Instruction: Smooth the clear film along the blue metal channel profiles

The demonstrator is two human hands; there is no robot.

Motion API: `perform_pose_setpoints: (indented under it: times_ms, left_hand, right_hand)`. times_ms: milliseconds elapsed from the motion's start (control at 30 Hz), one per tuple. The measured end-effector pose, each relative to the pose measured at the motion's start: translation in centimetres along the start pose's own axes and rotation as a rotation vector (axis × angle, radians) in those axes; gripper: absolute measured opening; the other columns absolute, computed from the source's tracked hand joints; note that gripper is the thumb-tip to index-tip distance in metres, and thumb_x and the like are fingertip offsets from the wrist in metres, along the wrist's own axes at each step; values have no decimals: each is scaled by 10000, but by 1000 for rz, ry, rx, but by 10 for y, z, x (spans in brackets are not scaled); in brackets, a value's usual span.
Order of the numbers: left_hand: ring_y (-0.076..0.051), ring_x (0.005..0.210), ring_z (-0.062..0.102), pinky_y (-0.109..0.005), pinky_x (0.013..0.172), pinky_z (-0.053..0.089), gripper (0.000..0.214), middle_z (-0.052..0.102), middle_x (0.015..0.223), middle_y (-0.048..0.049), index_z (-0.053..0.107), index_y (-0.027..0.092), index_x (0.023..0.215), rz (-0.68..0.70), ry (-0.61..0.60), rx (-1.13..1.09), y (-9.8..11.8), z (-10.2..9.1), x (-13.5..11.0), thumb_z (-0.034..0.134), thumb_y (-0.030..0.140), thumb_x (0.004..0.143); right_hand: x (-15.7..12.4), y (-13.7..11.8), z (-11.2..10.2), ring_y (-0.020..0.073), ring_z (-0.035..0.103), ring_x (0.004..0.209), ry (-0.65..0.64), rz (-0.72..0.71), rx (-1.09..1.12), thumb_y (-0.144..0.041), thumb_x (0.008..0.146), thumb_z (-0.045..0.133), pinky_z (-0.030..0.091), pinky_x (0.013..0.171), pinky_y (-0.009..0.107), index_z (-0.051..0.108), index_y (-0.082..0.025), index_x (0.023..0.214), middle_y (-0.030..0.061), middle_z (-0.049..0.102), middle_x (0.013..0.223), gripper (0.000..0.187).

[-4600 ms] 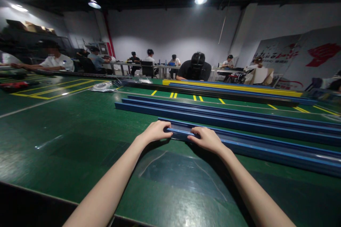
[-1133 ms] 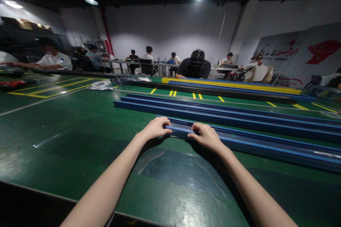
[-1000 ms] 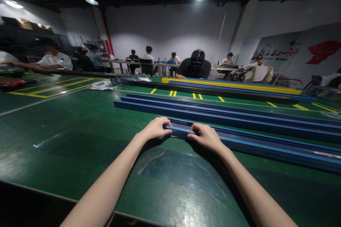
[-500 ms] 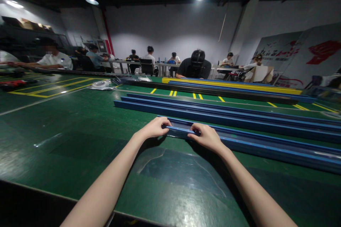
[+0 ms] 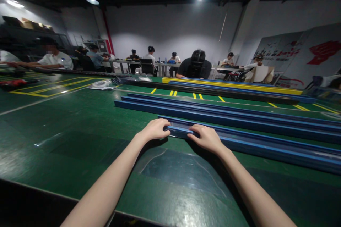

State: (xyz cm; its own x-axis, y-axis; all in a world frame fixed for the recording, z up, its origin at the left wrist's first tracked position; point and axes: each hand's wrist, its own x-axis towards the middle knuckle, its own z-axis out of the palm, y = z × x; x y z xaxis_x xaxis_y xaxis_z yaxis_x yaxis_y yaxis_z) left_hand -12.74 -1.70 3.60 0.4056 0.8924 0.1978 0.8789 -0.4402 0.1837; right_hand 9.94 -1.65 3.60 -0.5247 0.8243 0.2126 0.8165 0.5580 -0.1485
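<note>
Head camera view: a left hand (image 5: 157, 129) and a right hand (image 5: 207, 137) pinch the near wall of a blue rail (image 5: 279, 151) lying on a green surface (image 5: 80, 120), thumbs against its outer face, fingers curled over the top into the channel. The rail's left end shows just beyond the knuckles of the left hand; its length runs away past the right hand. Beyond both hands rests a second blue rail (image 5: 213, 117), with a yellow rail (image 5: 213, 84) farther out and a person in black (image 5: 194, 67) bent behind it. What looks like a clear sheet (image 5: 183, 170) lies flat on the near side of both hands.

Holding the wall well would seem to call for even pressure from each hand, thumbs flat and low, and a touch light enough that the long piece neither skids nor tips.

How hard either hand squeezes cannot be told. Fingertips are partly hidden in the channel, and the left hand covers part of the rail near its end. The other end is cut off, far to the right hand's right. Beyond the left hand, a shiny bundle (image 5: 102, 84) is too blurred to identify.
</note>
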Motion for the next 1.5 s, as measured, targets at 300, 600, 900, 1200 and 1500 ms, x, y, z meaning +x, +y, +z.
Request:
perform_pose_setpoints:
  times_ms: [300, 600, 900, 1200, 1500]
  left_hand:
    - [-193, 863, 570, -249, 729, 413, 239, 628, 950, -20, 599, 219, 884, 42, 8, 56, 0, 2, 0, 454, 282, 704]
    - [-176, 931, 552, -248, 813, 402, 286, 590, 1056, 6, 581, 237, 955, 69, 38, 16, -1, 4, 1, 457, 259, 698]
    - [-146, 776, 537, -235, 670, 396, 169, 589, 865, 32, 532, 232, 833, 7, 87, -137, 2, -1, -1, 486, 262, 673]
    - [-126, 709, 483, -226, 638, 380, 103, 519, 780, 20, 479, 197, 764, 106, 162, -213, 2, 0, 1, 509, 206, 665]
    - [-131, 745, 482, -226, 663, 379, 79, 525, 776, 10, 515, 187, 753, 144, 185, -193, 5, -2, 0, 505, 160, 680]
  right_hand:
    - [-1, 0, 1, 181, 533, 1013, -9, -14, 3, -422, 823, 379, 386, 788, 254, 589, -235, 1067, 26, 600, 1113, 373]
    - [-1, 2, 3, 179, 508, 1041, 19, -39, 46, -402, 812, 399, 386, 811, 265, 602, -227, 1022, 25, 586, 1128, 340]
    - [1, 6, 1, 142, 563, 802, 81, 23, 271, -358, 741, 507, 376, 669, 231, 574, -249, 863, -19, 636, 889, 176]
    - [2, 5, 0, 126, 544, 729, 90, 52, 306, -322, 710, 535, 337, 607, 214, 557, -247, 816, -39, 627, 821, 131]
    - [1, 6, 2, 117, 530, 671, 95, 53, 314, -343, 712, 538, 325, 577, 212, 586, -237, 805, -29, 633, 806, 149]
